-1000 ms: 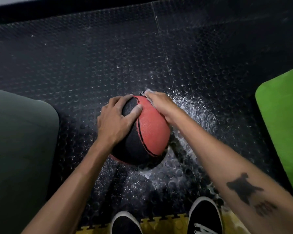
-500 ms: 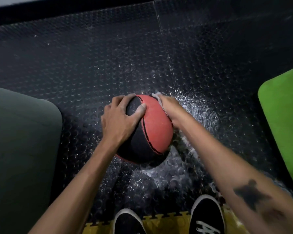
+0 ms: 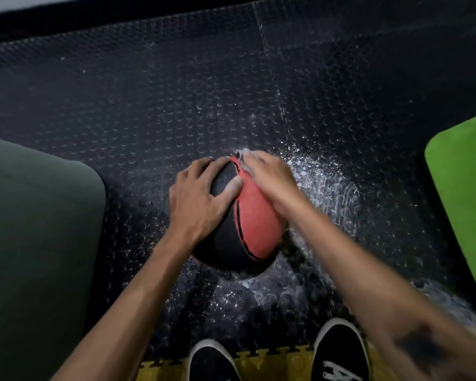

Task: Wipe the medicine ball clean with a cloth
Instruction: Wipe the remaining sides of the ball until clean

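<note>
Centre frame, the round red-and-black rubber medicine ball (image 3: 254, 215) sits on the black studded rubber floor (image 3: 176, 92). Left hand (image 3: 201, 198) spread over its black panel, grip wide, thumb on the seam. Right hand (image 3: 270, 177), blurred, presses a pale cloth (image 3: 242, 156) onto the ball's top; its grip I cannot tell. No writing is readable.

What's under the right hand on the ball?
A pale cloth shows only as an edge past the fingers of the right hand, pressed on the ball's red panel. The rest of the cloth is hidden by the hand.
</note>
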